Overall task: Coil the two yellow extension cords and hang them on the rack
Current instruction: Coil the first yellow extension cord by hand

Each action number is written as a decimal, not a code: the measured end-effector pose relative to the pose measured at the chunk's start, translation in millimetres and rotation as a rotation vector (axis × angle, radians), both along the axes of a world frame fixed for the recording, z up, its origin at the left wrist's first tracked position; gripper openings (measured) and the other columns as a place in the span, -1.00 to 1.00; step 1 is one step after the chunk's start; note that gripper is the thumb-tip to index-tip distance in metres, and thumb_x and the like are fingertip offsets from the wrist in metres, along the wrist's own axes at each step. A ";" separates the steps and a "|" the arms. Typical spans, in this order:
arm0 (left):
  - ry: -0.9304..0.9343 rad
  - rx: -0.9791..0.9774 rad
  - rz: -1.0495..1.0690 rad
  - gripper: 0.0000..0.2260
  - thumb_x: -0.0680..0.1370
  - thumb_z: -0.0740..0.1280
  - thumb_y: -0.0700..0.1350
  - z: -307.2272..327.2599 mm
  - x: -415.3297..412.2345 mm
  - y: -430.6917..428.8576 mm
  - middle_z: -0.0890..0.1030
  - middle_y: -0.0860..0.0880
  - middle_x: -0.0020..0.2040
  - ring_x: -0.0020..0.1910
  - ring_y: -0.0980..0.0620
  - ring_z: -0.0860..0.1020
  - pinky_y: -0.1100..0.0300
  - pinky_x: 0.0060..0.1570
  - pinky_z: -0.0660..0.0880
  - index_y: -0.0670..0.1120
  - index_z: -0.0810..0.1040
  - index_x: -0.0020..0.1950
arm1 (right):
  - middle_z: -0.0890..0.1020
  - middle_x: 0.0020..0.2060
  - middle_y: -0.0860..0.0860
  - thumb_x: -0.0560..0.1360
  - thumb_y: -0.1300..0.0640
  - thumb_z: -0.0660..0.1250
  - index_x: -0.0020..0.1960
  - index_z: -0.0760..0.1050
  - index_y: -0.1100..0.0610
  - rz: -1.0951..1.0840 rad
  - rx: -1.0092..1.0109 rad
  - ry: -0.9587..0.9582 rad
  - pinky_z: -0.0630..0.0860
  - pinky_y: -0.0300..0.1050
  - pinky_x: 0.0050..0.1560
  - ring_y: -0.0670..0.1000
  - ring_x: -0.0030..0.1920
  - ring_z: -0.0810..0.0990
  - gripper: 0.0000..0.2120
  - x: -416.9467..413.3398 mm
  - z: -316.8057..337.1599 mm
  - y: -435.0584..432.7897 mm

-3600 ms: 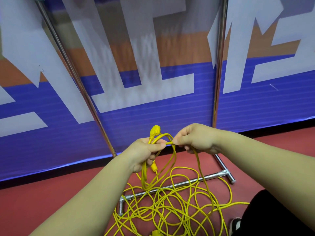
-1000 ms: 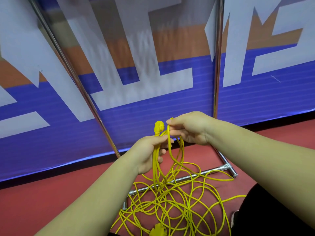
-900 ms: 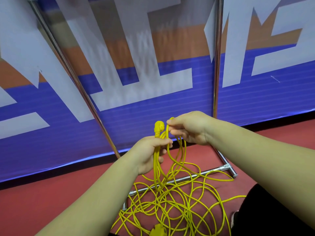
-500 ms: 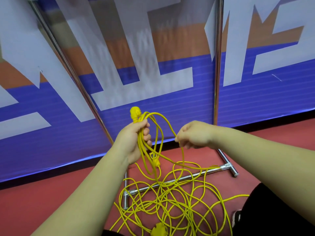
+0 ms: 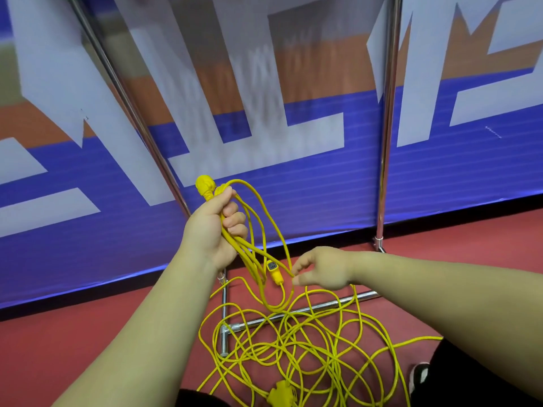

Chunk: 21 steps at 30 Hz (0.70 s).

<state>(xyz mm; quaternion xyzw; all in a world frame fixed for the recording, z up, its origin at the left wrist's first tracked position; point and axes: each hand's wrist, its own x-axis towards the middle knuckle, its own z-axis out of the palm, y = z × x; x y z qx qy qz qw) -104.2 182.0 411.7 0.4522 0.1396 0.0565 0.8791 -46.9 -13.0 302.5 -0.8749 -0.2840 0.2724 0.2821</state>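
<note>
Head view: the two yellow extension cords (image 5: 308, 342) cannot be told apart. Most of their length lies as one loose tangle on the red floor (image 5: 58, 348) at lower centre, and its near edge is cut off by the bottom of the frame. A yellow connector (image 5: 282, 395) there is only partly visible. The rack's top is out of the picture. Only its two chrome uprights (image 5: 388, 113), one at right and one slanting at upper left, and its base bars (image 5: 308, 311) show, the bars partly covered by the tangle.

The left hand (image 5: 214, 230), at centre, is clenched round a bundle of loops (image 5: 245, 255), with a plug (image 5: 205, 188) sticking out above the fist and a socket end (image 5: 274, 270) dangling below. The right hand (image 5: 320, 268), lower and to the right, has loosely curled fingers at one strand hanging from the bundle. Whether it pinches that strand is unclear.

A blue, white and orange banner (image 5: 293, 186) fills the background behind the rack. A shoe (image 5: 418, 377) and a dark trouser leg (image 5: 470, 377) sit at lower right.
</note>
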 end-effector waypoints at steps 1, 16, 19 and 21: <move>0.000 -0.001 0.001 -0.82 0.65 0.26 -0.09 -0.2 -0.5 2.6 0.28 0.08 -0.46 -0.58 0.20 0.25 0.40 -0.58 0.17 -0.03 0.47 -0.15 | 0.69 -0.08 0.02 0.54 -0.02 0.43 0.10 0.67 0.07 0.003 0.066 0.029 0.54 -0.14 0.01 -0.08 -0.11 0.61 -0.79 -0.7 1.3 1.3; 0.023 -0.041 0.085 -0.81 0.66 0.27 -0.02 -7.5 4.3 24.6 0.35 0.10 -0.47 -0.55 0.20 0.33 0.37 -0.55 0.31 -0.04 0.48 -0.12 | 0.50 -0.39 -0.07 0.62 -0.01 0.32 -0.06 0.68 0.03 -0.050 0.522 0.206 0.29 -0.38 -0.48 -0.09 -0.38 0.39 -0.79 -24.1 67.7 14.6; 0.001 -0.102 0.098 -0.81 0.67 0.25 -0.02 -3.4 4.9 29.7 0.39 0.09 -0.44 -0.54 0.20 0.37 0.36 -0.54 0.35 -0.06 0.50 -0.10 | 0.55 -0.42 -0.14 0.60 -0.01 0.35 -0.06 0.69 0.03 0.049 0.389 0.147 0.32 -0.39 -0.43 -0.14 -0.41 0.41 -0.81 -24.8 61.5 11.6; -0.004 -0.126 0.095 -0.82 0.67 0.25 -0.02 -2.2 6.0 33.1 0.40 0.09 -0.41 -0.52 0.20 0.38 0.35 -0.54 0.36 -0.08 0.52 -0.05 | 0.56 -0.41 -0.12 0.60 -0.01 0.35 -0.05 0.70 0.04 0.092 0.299 0.187 0.35 -0.32 -0.38 -0.12 -0.40 0.42 -0.80 -26.7 56.4 9.1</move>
